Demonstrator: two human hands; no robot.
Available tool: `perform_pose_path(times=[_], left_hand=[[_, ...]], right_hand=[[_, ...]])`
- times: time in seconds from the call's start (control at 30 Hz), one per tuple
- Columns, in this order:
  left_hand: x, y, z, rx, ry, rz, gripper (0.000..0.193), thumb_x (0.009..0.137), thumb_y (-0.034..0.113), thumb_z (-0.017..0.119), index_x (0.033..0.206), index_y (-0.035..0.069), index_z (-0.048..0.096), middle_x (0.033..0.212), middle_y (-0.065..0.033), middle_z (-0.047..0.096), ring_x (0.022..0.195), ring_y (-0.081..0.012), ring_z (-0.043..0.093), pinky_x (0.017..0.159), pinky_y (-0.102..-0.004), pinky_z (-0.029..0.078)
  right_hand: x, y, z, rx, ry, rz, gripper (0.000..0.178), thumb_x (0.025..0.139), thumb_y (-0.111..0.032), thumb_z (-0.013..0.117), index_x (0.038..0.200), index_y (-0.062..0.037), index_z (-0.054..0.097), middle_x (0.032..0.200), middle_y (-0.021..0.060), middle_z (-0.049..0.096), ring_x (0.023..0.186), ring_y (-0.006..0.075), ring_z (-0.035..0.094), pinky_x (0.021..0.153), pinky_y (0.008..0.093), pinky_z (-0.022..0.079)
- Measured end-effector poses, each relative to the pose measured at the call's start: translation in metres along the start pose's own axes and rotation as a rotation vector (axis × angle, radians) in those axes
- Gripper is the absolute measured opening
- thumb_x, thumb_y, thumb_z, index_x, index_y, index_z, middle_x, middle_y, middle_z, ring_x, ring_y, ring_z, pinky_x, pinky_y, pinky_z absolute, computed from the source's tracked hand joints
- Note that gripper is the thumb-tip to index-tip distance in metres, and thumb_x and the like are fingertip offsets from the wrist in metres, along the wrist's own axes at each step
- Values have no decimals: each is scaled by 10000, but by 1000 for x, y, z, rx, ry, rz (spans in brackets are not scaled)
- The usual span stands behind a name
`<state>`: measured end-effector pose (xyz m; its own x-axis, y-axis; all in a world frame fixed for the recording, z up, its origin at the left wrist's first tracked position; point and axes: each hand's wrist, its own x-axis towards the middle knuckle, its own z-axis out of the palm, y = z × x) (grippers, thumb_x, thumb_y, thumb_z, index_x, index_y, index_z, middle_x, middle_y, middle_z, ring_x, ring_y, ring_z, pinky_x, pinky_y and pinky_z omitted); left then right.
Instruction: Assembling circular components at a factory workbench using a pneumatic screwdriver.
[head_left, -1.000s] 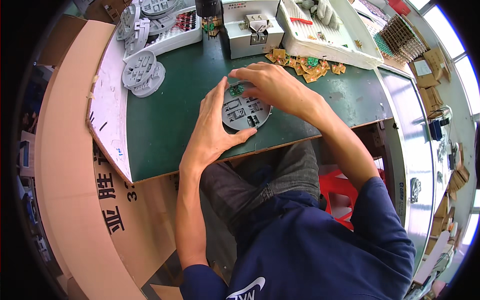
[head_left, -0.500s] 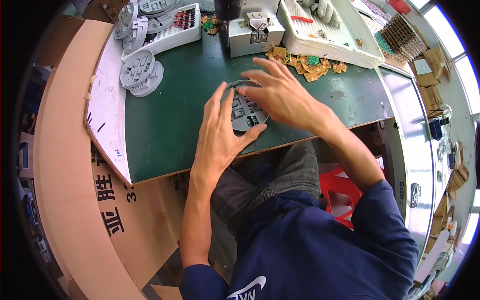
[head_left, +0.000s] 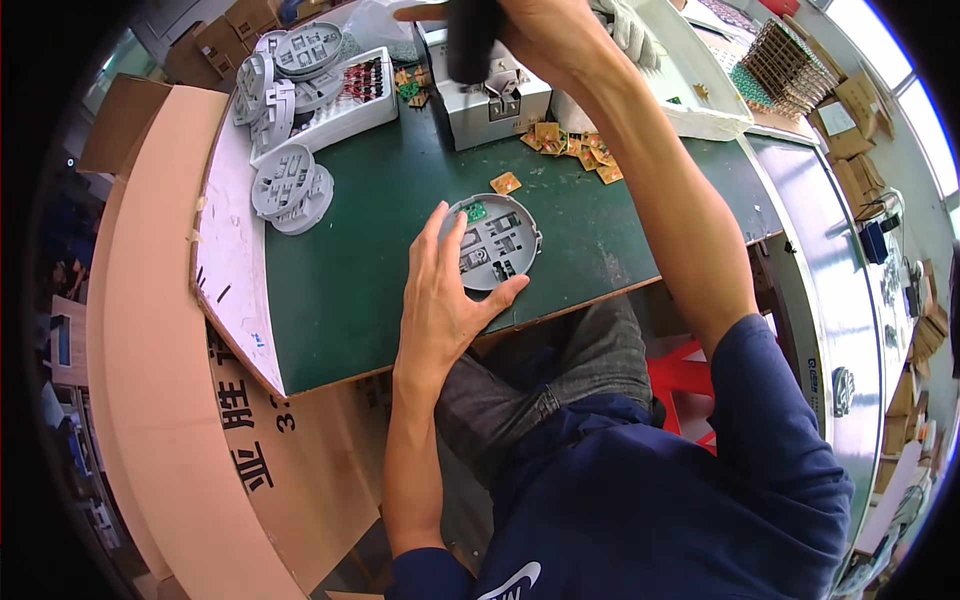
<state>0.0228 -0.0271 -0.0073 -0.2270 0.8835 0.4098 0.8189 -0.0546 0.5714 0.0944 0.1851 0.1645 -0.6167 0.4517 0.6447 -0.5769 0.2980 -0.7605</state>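
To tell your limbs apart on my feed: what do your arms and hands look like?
Short navy sleeves; both forearms are bare below them. The left hand and right hand are ungloved, with no watch visible.

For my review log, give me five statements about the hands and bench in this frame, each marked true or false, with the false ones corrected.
1. The left hand has fingers and thumb on the round grey housing. True.
2. The right hand also touches the housing. False: it is away at the far side of the bench, by the dark cylindrical tool.
3. A green board sits inside the housing's rim. True.
4. The white tray with red-wired parts stands right of the metal box. False: it stands to its left.
5. One tan board lies apart from the pile of tan boards. True.
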Motion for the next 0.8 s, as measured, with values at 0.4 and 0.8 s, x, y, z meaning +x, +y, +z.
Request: perform_pose_path(times=[0.4, 0.8], left_hand=[[-1, 0, -2, -23, -17, -39, 922, 782, 529, 848, 1405, -70, 527, 1534, -203, 443, 1359, -376, 483, 1106, -463, 454], [-1, 0, -3, -12, -13, -38, 905, 782, 501, 856, 1414, -55, 522, 1532, -199, 449, 1353, -373, 492, 1100, -467, 461]], right_hand=[[10, 27, -25, -237, 315, -139, 276, 956, -236, 729, 1033, -35, 556, 695, -9, 560, 585, 80, 523, 533, 264, 432], [2, 28, -16, -309, 361, -53, 258, 940, -221, 717, 1024, -34, 560, 695, -18, 559, 583, 83, 538, 511, 268, 437]])
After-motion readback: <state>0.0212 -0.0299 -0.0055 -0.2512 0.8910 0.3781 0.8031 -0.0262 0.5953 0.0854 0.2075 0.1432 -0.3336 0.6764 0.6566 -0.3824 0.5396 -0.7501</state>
